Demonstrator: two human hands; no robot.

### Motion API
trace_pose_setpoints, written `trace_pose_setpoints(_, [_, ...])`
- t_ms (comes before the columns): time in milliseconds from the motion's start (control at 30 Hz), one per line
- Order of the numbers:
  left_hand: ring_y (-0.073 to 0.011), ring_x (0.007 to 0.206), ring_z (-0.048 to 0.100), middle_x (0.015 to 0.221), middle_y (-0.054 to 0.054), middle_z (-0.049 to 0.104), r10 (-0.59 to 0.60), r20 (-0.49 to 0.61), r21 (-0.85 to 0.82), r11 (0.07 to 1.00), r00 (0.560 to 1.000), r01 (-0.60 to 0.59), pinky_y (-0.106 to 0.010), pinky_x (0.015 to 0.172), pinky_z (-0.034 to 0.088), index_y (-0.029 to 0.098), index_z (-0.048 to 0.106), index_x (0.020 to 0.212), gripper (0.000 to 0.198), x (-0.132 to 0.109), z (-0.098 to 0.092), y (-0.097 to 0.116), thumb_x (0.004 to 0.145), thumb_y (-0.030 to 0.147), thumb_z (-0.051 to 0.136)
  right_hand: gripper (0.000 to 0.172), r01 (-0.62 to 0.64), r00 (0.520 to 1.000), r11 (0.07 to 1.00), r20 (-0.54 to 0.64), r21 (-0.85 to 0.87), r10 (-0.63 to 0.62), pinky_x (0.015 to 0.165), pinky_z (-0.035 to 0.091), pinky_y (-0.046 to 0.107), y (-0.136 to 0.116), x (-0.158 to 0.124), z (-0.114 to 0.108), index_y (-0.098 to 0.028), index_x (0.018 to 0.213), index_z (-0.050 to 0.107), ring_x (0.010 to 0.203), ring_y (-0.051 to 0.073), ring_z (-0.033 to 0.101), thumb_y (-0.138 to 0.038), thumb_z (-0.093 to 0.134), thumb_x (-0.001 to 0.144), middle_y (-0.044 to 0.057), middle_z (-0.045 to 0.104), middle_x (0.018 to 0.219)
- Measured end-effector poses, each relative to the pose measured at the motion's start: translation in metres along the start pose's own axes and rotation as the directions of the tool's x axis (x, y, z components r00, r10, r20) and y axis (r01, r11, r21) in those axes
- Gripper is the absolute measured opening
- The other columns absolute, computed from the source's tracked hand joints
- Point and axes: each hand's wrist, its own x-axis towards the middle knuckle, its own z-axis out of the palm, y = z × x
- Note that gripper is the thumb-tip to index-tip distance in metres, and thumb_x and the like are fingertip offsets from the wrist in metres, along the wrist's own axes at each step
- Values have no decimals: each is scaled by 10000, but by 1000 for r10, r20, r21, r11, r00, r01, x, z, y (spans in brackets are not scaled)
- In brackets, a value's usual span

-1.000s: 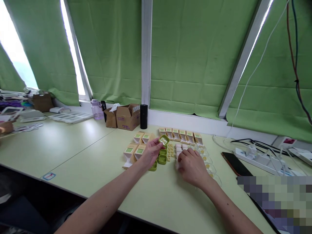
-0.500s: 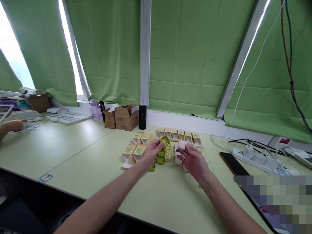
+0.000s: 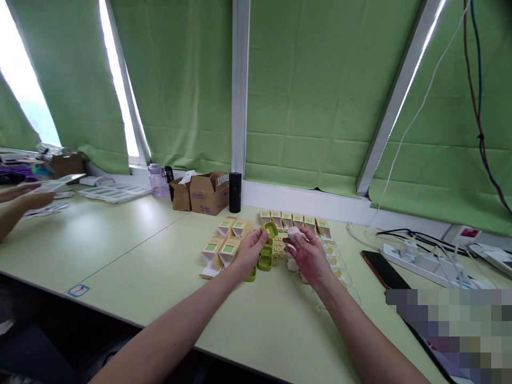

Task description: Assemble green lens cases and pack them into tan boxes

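Note:
My left hand (image 3: 250, 250) pinches a small green case (image 3: 270, 230) with its hollow side facing me, lifted above the table. Close beside it, my right hand (image 3: 306, 254) holds a small pale pink piece (image 3: 295, 232) between its fingertips. Under the hands lie more green cases (image 3: 264, 262), a strip of small yellow pieces (image 3: 278, 249) and other pale pieces (image 3: 292, 263). Tan cartons with green labels (image 3: 224, 246) sit left of my left hand, and another row of them (image 3: 295, 220) stands behind.
Clear plastic shells (image 3: 339, 268) lie at the right of the hands. Further right are a dark phone (image 3: 382, 268) and a white power strip (image 3: 424, 260) with cables. Brown boxes (image 3: 208, 192), a black cylinder (image 3: 235, 192) and a bottle (image 3: 156, 180) stand behind. Another person's hands (image 3: 24, 199) work at far left.
My right hand lifted off the table with a pale pink piece and brought it up beside the green case in my left hand. The other person's hands moved.

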Motion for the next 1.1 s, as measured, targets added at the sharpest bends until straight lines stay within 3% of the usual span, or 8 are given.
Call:
trace_pose_setpoints(133, [-141, 771, 612, 905, -29, 695, 51, -66, 16, 999, 996, -50, -239, 699, 518, 180, 702, 1102, 539, 4, 4, 4, 791, 608, 805, 400, 47, 998, 997, 47, -66, -44, 771, 594, 344, 0, -5, 0, -274, 983, 743, 875, 212, 744, -343, 955, 650, -5, 747, 890])
trace_pose_setpoints(233, [-150, 799, 595, 956, -34, 689, 90, -55, 44, 995, 994, -88, -252, 727, 513, 202, 707, 1135, 501, 9, 9, 11, 824, 588, 781, 432, 74, 996, 992, 49, -105, -69, 822, 597, 363, -1, -5, 0, -265, 1024, 749, 902, 213, 741, -355, 950, 652, 9, 735, 934])
trace_pose_setpoints(400, [-183, 888, 597, 990, -56, 672, 133, -25, 113, 985, 991, -129, -280, 780, 527, 195, 717, 1165, 474, 15, 19, 20, 872, 566, 737, 522, 116, 991, 981, -52, -158, -125, 677, 555, 299, 1, -2, -1, -229, 1033, 739, 816, 184, 706, -348, 974, 583, 29, 727, 969])
trace_pose_setpoints(533, [-175, 902, 608, 1023, -51, 664, 179, -23, 145, 974, 984, -174, -289, 817, 549, 224, 644, 1343, 607, 14, 23, 16, 850, 557, 766, 441, 132, 989, 975, -47, -181, -143, 603, 498, 280, 3, -2, -3, -208, 990, 740, 706, 152, 633, -388, 948, 644, 31, 720, 877])
trace_pose_setpoints(733, [-193, 968, 661, 1123, -77, 700, 215, 44, 157, 963, 976, -219, -329, 933, 558, 209, 667, 1312, 589, 10, 17, 6, 840, 541, 786, 470, 133, 989, 971, -41, -198, -144, 573, 450, 261, 3, -1, -3, -224, 1047, 778, 639, 110, 544, -447, 939, 666, 19, 721, 877])
trace_pose_setpoints(933, [-200, 920, 700, 1184, -102, 734, 176, 83, 204, 960, 981, -190, -331, 878, 577, 191, 667, 1322, 629, 8, 14, 2, 821, 550, 795, 499, 86, 996, 971, -10, -222, -91, 614, 485, 282, -3, -5, 0, -218, 1033, 796, 655, 117, 563, -435, 960, 615, 42, 753, 948])
trace_pose_setpoints(1100, [-171, 815, 687, 1181, -103, 742, 169, 80, 236, 954, 982, -184, -326, 840, 576, 188, 673, 1314, 616, 7, 14, 0, 817, 528, 805, 491, 124, 991, 954, -11, -272, -132, 586, 472, 278, -5, -5, 1, -208, 978, 779, 605, 115, 547, -431, 969, 584, 18, 732, 815])
